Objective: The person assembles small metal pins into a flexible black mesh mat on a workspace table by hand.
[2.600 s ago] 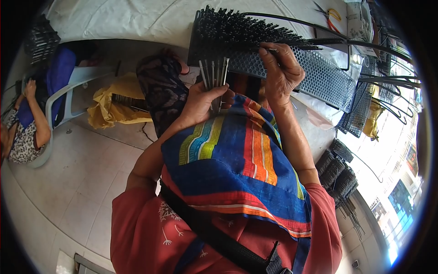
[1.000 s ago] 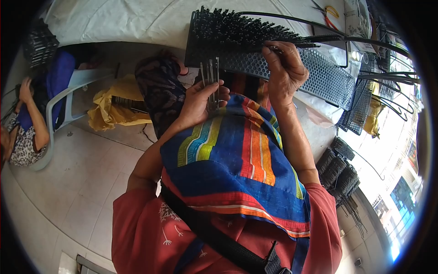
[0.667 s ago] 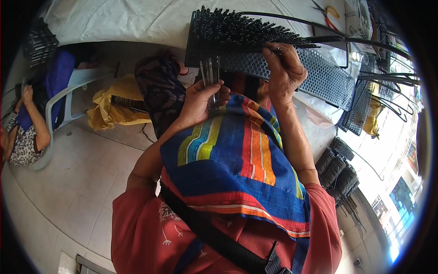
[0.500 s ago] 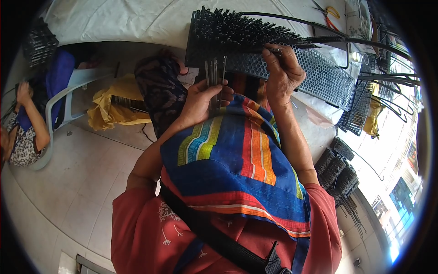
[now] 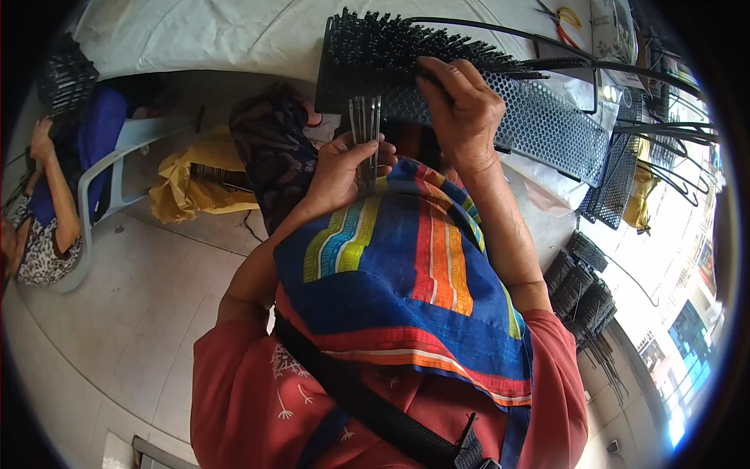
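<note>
Several thin, shiny metal rods (image 5: 364, 121) stand upright in my left hand (image 5: 337, 170), its thumb and fingers closed round their lower part above my lap. Just beyond is a black perforated metal tray (image 5: 539, 117) with a dense heap of thin black rods (image 5: 391, 47) in its left part. My right hand (image 5: 469, 113) reaches over the tray's front edge, its fingertips bent together at the near side of the heap. What those fingertips grip, if anything, cannot be made out.
A white-covered table (image 5: 211, 35) bears the tray and orange-handled pliers (image 5: 568, 27). Long black bent rods (image 5: 664, 78) jut out at the right. A yellow wrapping (image 5: 183, 176) lies on the floor at left, near a seated person (image 5: 55, 234). Bundled black metal parts (image 5: 582, 289) stand at lower right.
My right hand has moved left along the tray to the heap of black rods, its back turned up more. The left hand keeps its rods almost in place.
</note>
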A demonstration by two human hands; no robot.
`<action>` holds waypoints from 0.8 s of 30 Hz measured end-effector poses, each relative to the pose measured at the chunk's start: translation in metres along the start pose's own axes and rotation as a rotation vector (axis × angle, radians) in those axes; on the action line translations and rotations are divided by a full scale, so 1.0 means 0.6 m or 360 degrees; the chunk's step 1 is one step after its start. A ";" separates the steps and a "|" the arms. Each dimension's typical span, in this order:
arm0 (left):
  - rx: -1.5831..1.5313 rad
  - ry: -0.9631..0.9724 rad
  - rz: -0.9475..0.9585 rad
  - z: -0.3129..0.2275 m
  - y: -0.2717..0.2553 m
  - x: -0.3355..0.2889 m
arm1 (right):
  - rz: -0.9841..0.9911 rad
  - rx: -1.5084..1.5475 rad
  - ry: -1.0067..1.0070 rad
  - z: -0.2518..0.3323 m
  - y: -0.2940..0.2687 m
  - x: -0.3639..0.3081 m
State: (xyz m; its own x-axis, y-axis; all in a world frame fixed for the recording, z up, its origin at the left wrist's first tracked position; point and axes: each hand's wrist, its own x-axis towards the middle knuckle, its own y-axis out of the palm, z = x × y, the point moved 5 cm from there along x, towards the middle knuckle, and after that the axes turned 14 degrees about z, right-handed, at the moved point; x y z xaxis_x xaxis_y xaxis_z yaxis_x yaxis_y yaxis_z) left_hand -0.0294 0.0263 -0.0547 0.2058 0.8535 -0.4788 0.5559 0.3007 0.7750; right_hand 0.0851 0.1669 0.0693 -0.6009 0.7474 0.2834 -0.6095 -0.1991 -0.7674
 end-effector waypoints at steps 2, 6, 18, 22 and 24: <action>-0.0018 0.0003 0.0030 0.000 0.000 0.000 | 0.0057 -0.0151 -0.0040 0.011 -0.003 -0.002; -0.0079 0.0023 0.0123 -0.001 0.009 -0.001 | 0.0077 -0.0246 -0.0010 0.003 0.005 -0.027; -0.0027 -0.0103 0.0121 -0.001 0.039 -0.004 | 0.0492 0.1787 0.1053 -0.039 0.072 -0.095; -0.0319 -0.0166 -0.0045 0.010 0.003 0.001 | -0.0220 0.1432 0.0741 -0.053 0.006 -0.076; -0.0105 0.0003 -0.0035 0.009 -0.005 0.000 | -0.0347 0.1301 0.0665 -0.057 -0.022 -0.063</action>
State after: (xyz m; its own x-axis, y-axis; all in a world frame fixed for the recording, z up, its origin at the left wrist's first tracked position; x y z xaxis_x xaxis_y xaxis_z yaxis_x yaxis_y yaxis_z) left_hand -0.0268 0.0234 -0.0591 0.1926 0.8472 -0.4950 0.5057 0.3466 0.7900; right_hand 0.1338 0.1627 0.0493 -0.2936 0.9557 0.0224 -0.9555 -0.2928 -0.0355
